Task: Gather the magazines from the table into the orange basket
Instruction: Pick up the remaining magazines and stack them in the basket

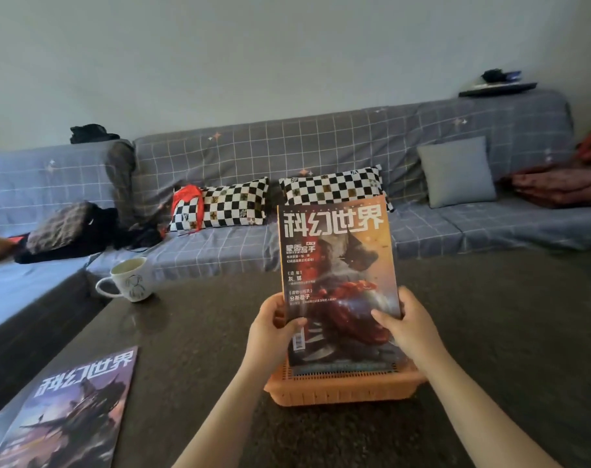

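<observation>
Both hands grip orange-cover magazine (338, 265) upright over orange basket (341, 388): left hand (270, 329) pinching 9 o'clock edge, right hand (410, 327) pinching 3 o'clock edge. Purple magazine (74, 410) flat on table (192, 332), 8 o'clock of basket.

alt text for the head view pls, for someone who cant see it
Both hands, left hand and right hand, hold an orange-covered magazine upright over the orange basket on a dark table. A purple magazine lies at the table's near left.
</observation>
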The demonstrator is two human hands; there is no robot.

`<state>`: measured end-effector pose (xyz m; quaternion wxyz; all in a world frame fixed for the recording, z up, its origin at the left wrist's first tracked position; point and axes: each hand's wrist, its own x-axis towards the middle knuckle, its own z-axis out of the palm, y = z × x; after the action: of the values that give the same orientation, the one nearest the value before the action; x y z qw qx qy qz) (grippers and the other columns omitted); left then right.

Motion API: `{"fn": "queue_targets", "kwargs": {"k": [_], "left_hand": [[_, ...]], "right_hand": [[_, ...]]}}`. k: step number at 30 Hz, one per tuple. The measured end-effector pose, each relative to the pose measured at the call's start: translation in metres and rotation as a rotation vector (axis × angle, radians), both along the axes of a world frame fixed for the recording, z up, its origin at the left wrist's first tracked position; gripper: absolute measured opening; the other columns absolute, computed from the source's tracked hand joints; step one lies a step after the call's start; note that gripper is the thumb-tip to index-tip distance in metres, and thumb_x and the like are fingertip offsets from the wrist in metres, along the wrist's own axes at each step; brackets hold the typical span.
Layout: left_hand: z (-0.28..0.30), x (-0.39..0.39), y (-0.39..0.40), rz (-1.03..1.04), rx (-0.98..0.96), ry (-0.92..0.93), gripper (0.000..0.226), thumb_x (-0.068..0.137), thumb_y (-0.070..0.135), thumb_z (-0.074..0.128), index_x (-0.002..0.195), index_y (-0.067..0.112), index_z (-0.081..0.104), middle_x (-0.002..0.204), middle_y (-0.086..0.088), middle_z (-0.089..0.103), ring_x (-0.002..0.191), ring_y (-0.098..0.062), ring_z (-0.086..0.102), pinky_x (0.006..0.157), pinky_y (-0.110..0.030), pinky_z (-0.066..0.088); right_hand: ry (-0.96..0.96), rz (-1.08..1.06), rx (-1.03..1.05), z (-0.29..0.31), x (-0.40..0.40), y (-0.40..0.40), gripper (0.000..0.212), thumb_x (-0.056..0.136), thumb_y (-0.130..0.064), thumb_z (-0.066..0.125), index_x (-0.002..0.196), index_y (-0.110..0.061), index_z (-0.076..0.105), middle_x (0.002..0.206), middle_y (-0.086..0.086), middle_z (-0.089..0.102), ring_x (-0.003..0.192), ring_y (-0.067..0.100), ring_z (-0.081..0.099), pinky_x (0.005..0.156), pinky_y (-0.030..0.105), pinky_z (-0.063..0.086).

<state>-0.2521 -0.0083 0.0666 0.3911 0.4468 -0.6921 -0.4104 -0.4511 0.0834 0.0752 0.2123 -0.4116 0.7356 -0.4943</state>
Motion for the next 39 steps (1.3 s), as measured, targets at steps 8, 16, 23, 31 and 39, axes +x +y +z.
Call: {"fn": "queue_targets", "kwargs": {"k": [8, 16, 23, 31, 39], "left_hand": [[-0.021, -0.015, -0.01, 0.118, -0.146, -0.453, 0.013, 0.087, 0.031, 0.068, 0.094, 0.027, 0.059, 0.086, 0.015, 0.065, 0.077, -0.005, 0.062, 0.064, -0.023, 0.05], [-0.031, -0.018, -0.014, 0.138, -0.121, -0.703, 0.027, 0.088, 0.039, 0.064, 0.105, 0.02, 0.056, 0.094, 0.006, 0.067, 0.082, -0.013, 0.064, 0.065, -0.025, 0.047], [-0.032, -0.018, -0.014, 0.204, -0.05, -0.616, 0.037, 0.084, 0.035, 0.071, 0.099, 0.02, 0.04, 0.085, 0.009, 0.054, 0.079, -0.013, 0.06, 0.068, -0.029, 0.053], [-0.029, -0.021, -0.018, -0.078, 0.113, -0.442, 0.035, 0.1, 0.025, 0.048, 0.133, 0.016, 0.044, 0.098, 0.009, 0.063, 0.071, 0.004, 0.055, 0.056, -0.011, 0.039], [-0.025, -0.019, -0.016, -0.029, 0.344, -0.228, 0.053, 0.097, 0.034, 0.052, 0.142, 0.012, 0.037, 0.123, -0.001, 0.064, 0.107, -0.016, 0.062, 0.071, -0.023, 0.048]], "right_hand": [[0.334, -0.034, 0.155, -0.026, -0.012, -0.009, 0.061, 0.087, -0.028, 0.064, 0.141, -0.021, 0.038, 0.125, -0.001, 0.062, 0.111, 0.017, 0.062, 0.09, 0.031, 0.05], [0.509, -0.133, 0.262, -0.044, -0.011, -0.017, 0.018, 0.086, -0.039, 0.062, 0.094, -0.026, 0.055, 0.094, -0.008, 0.066, 0.083, 0.009, 0.064, 0.07, 0.025, 0.053], [0.469, -0.188, 0.263, -0.042, -0.007, -0.02, 0.055, 0.082, -0.037, 0.068, 0.127, -0.017, 0.045, 0.121, 0.002, 0.062, 0.107, 0.019, 0.063, 0.081, 0.03, 0.053], [0.358, 0.002, 0.341, -0.037, -0.013, -0.027, 0.057, 0.09, -0.034, 0.057, 0.139, -0.018, 0.034, 0.135, 0.001, 0.054, 0.12, 0.018, 0.056, 0.095, 0.032, 0.047], [0.217, 0.001, 0.296, -0.033, -0.01, -0.022, 0.07, 0.089, -0.04, 0.058, 0.147, -0.019, 0.026, 0.145, 0.002, 0.045, 0.129, 0.022, 0.047, 0.102, 0.039, 0.042]]}}
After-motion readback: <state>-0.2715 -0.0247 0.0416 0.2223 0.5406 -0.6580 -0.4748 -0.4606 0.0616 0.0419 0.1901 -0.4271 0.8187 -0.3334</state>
